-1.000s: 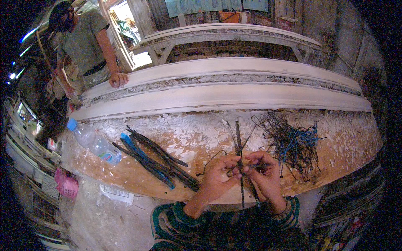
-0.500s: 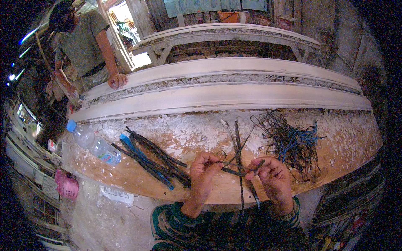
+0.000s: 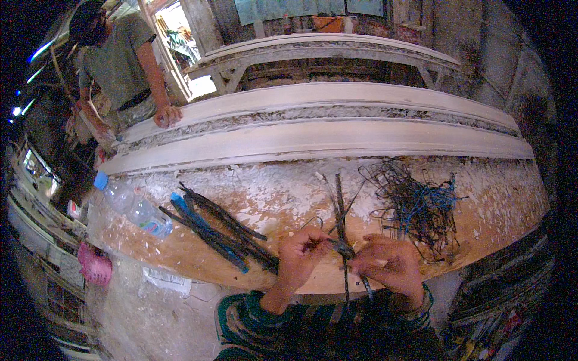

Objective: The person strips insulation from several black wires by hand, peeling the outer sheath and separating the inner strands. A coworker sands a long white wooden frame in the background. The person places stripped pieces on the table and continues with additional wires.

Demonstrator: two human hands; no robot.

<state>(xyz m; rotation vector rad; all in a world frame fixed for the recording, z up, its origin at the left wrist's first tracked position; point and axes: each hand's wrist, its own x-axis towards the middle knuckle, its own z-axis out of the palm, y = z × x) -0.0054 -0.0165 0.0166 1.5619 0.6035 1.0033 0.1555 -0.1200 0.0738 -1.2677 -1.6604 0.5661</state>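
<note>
Low in the middle of the head view, my left hand [image 3: 300,256] pinches a thin dark strip between thumb and fingers. Close by on its right, my right hand [image 3: 390,265] has its fingertips closed at the black strips [image 3: 341,248] where they cross. These strips lie lengthwise on the wooden bench, their lower ends reaching past its near edge. A loose tangle of black and blue cords [image 3: 424,207] lies right of my right hand. To the left of my left hand is a bundle of black and blue strips [image 3: 220,225], laid side by side.
A clear plastic bottle [image 3: 129,204] with a blue cap lies on the bench's left. Long whitish boards [image 3: 325,138] run across behind the paint-flecked bench top [image 3: 277,198]. At the upper left another person [image 3: 123,66] leans a hand on them. A pink bag [image 3: 95,265] sits lower left.
My left hand has shifted slightly right and my right hand has turned inward. The short strip held across between them is now brought down against the crossing strips.
</note>
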